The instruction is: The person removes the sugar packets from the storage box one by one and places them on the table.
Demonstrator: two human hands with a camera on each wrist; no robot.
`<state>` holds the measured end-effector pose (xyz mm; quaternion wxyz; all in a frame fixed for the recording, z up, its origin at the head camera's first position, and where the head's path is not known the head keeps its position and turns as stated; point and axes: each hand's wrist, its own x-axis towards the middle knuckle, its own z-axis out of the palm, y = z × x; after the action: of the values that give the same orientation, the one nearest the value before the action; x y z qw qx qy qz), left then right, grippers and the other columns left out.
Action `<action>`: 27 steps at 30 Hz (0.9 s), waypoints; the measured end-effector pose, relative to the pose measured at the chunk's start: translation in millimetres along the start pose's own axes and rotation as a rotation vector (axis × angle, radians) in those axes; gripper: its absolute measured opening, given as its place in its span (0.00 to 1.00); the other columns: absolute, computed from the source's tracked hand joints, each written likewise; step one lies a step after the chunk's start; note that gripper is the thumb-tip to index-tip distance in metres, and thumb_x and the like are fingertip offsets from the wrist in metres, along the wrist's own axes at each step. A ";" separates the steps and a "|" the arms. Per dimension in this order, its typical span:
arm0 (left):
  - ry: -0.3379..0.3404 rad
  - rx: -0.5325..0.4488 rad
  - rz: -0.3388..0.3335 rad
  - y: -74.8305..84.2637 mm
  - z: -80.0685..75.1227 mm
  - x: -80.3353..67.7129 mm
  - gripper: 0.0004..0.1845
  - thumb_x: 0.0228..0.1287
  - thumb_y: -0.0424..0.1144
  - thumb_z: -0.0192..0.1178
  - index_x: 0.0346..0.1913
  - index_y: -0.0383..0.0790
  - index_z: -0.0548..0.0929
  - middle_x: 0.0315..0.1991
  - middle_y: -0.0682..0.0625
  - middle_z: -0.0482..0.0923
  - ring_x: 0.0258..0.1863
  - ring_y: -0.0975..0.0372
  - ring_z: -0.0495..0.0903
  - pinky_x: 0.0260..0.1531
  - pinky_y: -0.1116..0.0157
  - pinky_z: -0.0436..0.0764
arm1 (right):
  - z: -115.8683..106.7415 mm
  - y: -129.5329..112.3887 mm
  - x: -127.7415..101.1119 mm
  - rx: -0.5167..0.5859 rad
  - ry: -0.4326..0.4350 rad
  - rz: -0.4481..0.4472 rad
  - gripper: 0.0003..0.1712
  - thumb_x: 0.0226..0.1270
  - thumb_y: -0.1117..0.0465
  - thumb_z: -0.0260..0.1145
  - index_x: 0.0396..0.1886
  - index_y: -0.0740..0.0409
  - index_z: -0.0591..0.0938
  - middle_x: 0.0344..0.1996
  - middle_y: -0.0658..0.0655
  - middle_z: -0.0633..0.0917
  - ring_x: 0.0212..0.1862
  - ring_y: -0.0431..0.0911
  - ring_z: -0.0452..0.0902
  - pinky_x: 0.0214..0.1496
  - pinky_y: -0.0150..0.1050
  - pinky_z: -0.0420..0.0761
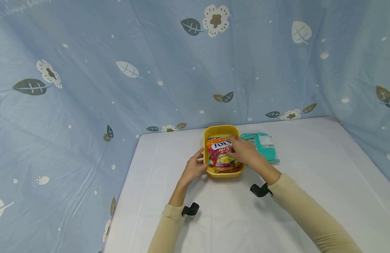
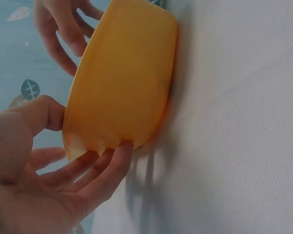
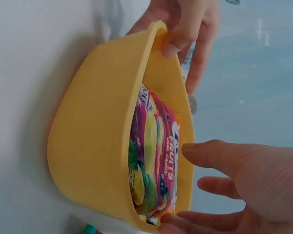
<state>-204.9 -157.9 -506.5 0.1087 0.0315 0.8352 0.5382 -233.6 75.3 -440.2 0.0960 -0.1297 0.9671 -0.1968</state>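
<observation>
A yellow plastic basin sits on the white table, with candy packets inside. The top one is an orange and purple Fox's Fruits candy bag, its printed face upward. My left hand holds the basin's left side, thumb at the rim and fingers against the outer wall, as the left wrist view also shows. My right hand is over the basin's right side, fingers spread and loosely bent. In the right wrist view its thumb is close to the candy bag and its lower fingertips are at the rim.
A teal packet lies on the white table just right of the basin, partly behind the right hand. A blue curtain with leaves and flowers hangs along the table's back edge and left side.
</observation>
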 end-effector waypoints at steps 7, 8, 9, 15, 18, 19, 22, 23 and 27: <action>-0.002 -0.015 0.039 -3.4 0.5 0.6 0.42 0.59 0.32 0.62 0.76 0.49 0.59 0.64 0.38 0.72 0.58 0.47 0.79 0.45 0.60 0.87 | 4.0 -4.5 -0.8 0.014 0.016 0.013 0.36 0.66 0.47 0.67 0.69 0.57 0.70 0.60 0.68 0.76 0.59 0.63 0.75 0.60 0.62 0.77; -0.002 -0.017 0.039 -3.4 0.5 0.5 0.42 0.59 0.32 0.62 0.76 0.49 0.59 0.64 0.38 0.72 0.58 0.47 0.79 0.46 0.60 0.87 | 4.7 -5.3 -0.9 0.022 0.017 0.012 0.36 0.66 0.48 0.66 0.69 0.58 0.70 0.60 0.68 0.76 0.59 0.63 0.75 0.60 0.62 0.77; -0.002 -0.018 0.038 -3.2 0.5 0.2 0.42 0.59 0.33 0.62 0.76 0.49 0.59 0.64 0.38 0.72 0.58 0.47 0.79 0.46 0.60 0.87 | 5.1 -6.2 -1.2 0.027 0.019 0.014 0.36 0.66 0.48 0.66 0.69 0.58 0.70 0.59 0.68 0.77 0.58 0.63 0.75 0.59 0.62 0.77; -0.005 -0.015 0.033 -1.7 0.4 -0.5 0.42 0.59 0.33 0.62 0.77 0.49 0.59 0.64 0.38 0.71 0.58 0.47 0.78 0.46 0.60 0.86 | 9.1 -12.8 -1.0 0.057 0.024 0.038 0.36 0.66 0.48 0.66 0.68 0.60 0.70 0.59 0.68 0.79 0.59 0.63 0.75 0.61 0.64 0.75; -0.018 -0.019 0.029 3.6 -1.0 -3.5 0.42 0.61 0.32 0.61 0.77 0.47 0.57 0.65 0.36 0.70 0.58 0.45 0.78 0.47 0.59 0.86 | 11.7 -16.1 0.4 0.063 0.028 0.050 0.35 0.67 0.48 0.66 0.67 0.62 0.71 0.58 0.68 0.80 0.58 0.63 0.76 0.63 0.63 0.74; -0.022 -0.022 0.027 3.7 -1.3 -3.5 0.42 0.61 0.32 0.61 0.77 0.47 0.57 0.66 0.36 0.70 0.59 0.44 0.77 0.47 0.59 0.86 | 12.3 -17.5 0.6 0.062 0.026 0.056 0.35 0.67 0.48 0.66 0.66 0.62 0.71 0.57 0.67 0.80 0.58 0.62 0.76 0.63 0.62 0.74; -0.026 -0.025 0.022 3.4 -1.2 -3.5 0.42 0.62 0.32 0.61 0.77 0.48 0.56 0.66 0.36 0.69 0.59 0.44 0.77 0.47 0.58 0.86 | 14.1 -20.8 1.4 0.071 0.017 0.073 0.35 0.67 0.48 0.66 0.66 0.63 0.71 0.57 0.68 0.80 0.58 0.62 0.77 0.64 0.62 0.73; -0.026 -0.024 0.019 3.5 -1.1 -3.3 0.42 0.62 0.32 0.61 0.77 0.48 0.56 0.66 0.36 0.69 0.59 0.44 0.77 0.47 0.58 0.86 | 14.6 -21.6 1.5 0.076 0.013 0.078 0.35 0.67 0.48 0.66 0.67 0.63 0.71 0.57 0.68 0.80 0.57 0.62 0.77 0.63 0.62 0.75; -0.009 -0.019 0.024 -1.6 -0.1 -0.9 0.42 0.60 0.33 0.61 0.77 0.50 0.58 0.65 0.39 0.71 0.58 0.48 0.78 0.45 0.61 0.87 | 17.0 -22.8 1.1 0.102 0.014 0.085 0.36 0.67 0.49 0.66 0.67 0.63 0.70 0.57 0.69 0.78 0.56 0.62 0.77 0.59 0.60 0.79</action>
<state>-203.9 -158.8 -507.7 0.1063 0.0430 0.8290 0.5474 -225.8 48.6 -446.4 0.1038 -0.0823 0.9611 -0.2424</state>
